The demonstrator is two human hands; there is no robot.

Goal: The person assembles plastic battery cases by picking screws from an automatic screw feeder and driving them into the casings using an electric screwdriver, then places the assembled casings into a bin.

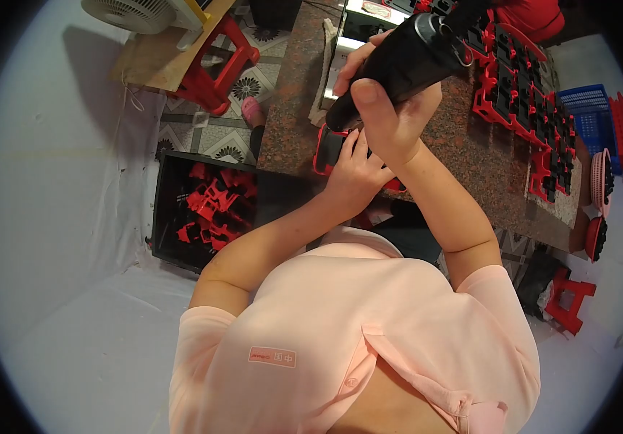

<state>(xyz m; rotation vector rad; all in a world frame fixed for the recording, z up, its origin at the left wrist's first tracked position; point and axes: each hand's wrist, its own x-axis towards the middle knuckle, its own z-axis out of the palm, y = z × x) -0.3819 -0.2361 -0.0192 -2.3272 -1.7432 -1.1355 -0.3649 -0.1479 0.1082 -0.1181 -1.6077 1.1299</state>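
My right hand (pixel 400 119) is wrapped round a black cylindrical power tool (pixel 411 61), with the thumb along its near side. The tool's narrow end points down and left, just above a red and black plastic part (pixel 332 148) at the near edge of the speckled table. Around that part my left hand (pixel 356 177) is closed, its fingers on the top and right side and partly hidden. Whether the tool's tip touches the part is hard to tell.
Rows of red and black assemblies (pixel 518 94) cover the table's right side. A black crate (pixel 206 206) of red parts is at the left. Blue baskets (pixel 588 119), a red stool (pixel 570 300) and a fan (pixel 134 14) stand farther out. Someone's pink shoe (pixel 252 111) shows beyond the table.
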